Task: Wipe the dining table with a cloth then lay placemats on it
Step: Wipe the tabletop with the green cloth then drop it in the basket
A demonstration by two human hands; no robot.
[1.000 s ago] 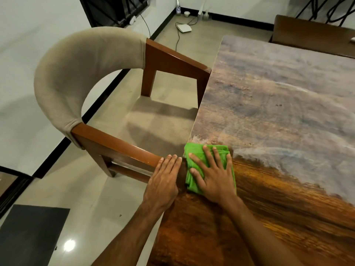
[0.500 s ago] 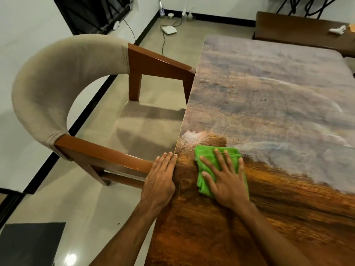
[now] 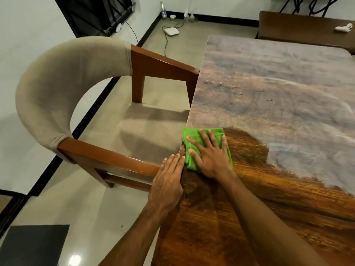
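Head view: fingers (image 3: 209, 140) of our right hand (image 3: 213, 158) are spread flat, pressing the cloth (image 3: 192, 135) down at the table's (image 3: 269, 93) left edge, not gripping anything. Our left hand (image 3: 169, 177) lies flat with straight fingers on that same edge, just beside the cloth, by the chair (image 3: 107, 156) arm. The near side looks dark and clean and the far side is hazy grey, so plenty's left. We reckon even palm pressure and overlapping strokes run right off the edge will work best. No placemats in sight.

You get even indoor light; a bright glare spots the floor (image 3: 92, 208) lower left, tabletop (image 3: 288, 198) grain smears, frame edges bow.
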